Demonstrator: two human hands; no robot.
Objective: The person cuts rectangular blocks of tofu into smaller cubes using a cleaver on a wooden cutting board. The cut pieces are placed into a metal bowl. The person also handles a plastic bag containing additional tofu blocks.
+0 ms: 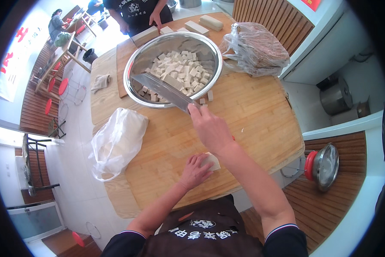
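Note:
My right hand (211,129) grips a cleaver (166,88) by its handle, which the fingers hide. The broad blade reaches over the near rim of a large steel bowl (144,57) and slants across it. Pale tofu cubes (192,72) are heaped in the bowl, and a longer tofu piece lies along the blade. My left hand (195,173) lies on a white tofu block (215,163) near the board's front edge, its fingers over the block's left part. A few loose cubes (210,95) sit on the wooden board (253,109) beside the bowl.
A white plastic bag (121,138) with pale contents lies at the left. Another filled clear bag (258,48) is at the back right. Across the table, a person (137,16) holds a knife at tofu blocks (197,28). A folded cloth (100,83) rests on the left edge.

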